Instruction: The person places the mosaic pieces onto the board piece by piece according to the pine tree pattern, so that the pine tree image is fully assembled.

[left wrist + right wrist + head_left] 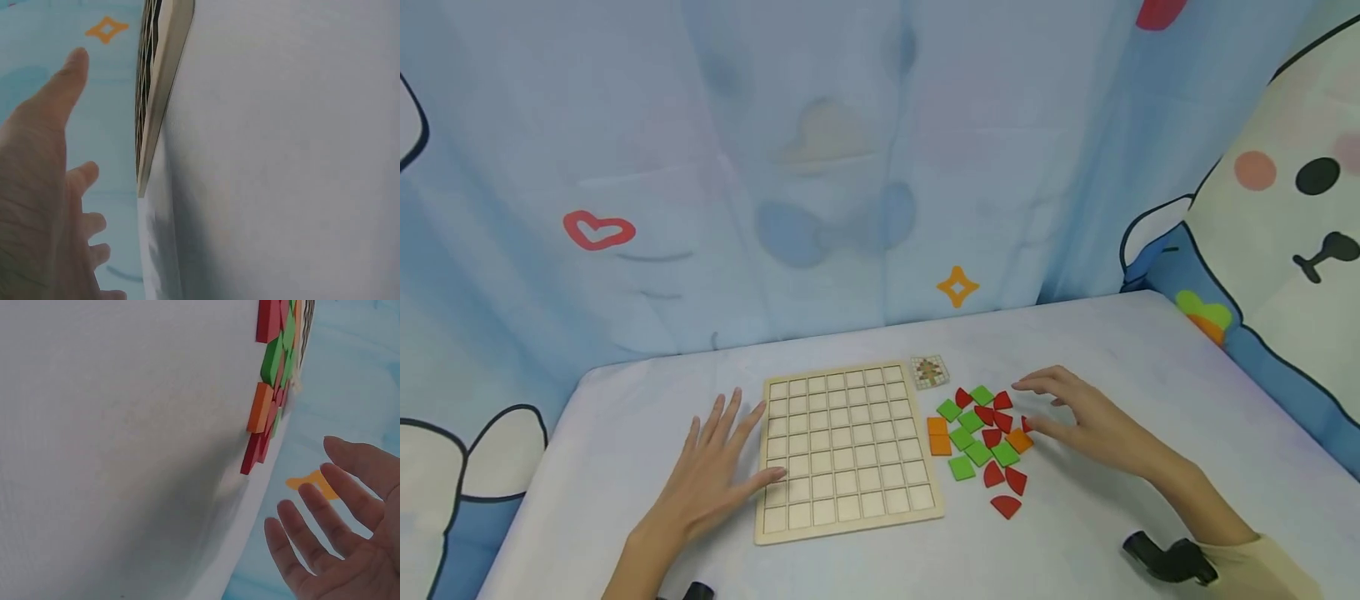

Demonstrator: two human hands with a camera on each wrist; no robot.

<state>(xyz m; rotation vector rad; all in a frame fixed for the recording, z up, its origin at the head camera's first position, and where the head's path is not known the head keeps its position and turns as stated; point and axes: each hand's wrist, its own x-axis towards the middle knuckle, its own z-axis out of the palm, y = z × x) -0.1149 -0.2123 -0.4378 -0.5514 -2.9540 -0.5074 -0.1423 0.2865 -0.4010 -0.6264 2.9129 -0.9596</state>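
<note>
A pale wooden grid board (pixel 844 458) lies on the white-covered table, its square cells bare. At its left edge is my left hand (pixel 711 471), fingers spread and the thumb reaching over the rim; whether it touches is unclear. To the board's right lie loose flat pieces: green squares (pixel 961 468), red quarter-circle pieces (pixel 1006 507) and orange squares (pixel 940 445). My right hand (pixel 1075 412) hovers at the right side of these pieces, fingers loosely bent, partly covering one red piece. In the right wrist view that hand (pixel 344 537) holds nothing, its fingers apart.
A small card with a gridded brown-and-green picture (pixel 929 372) lies by the board's upper right corner. Behind the table hangs a blue cartoon curtain (pixel 820 167). A black wrist device (pixel 1171 558) sits at the right sleeve.
</note>
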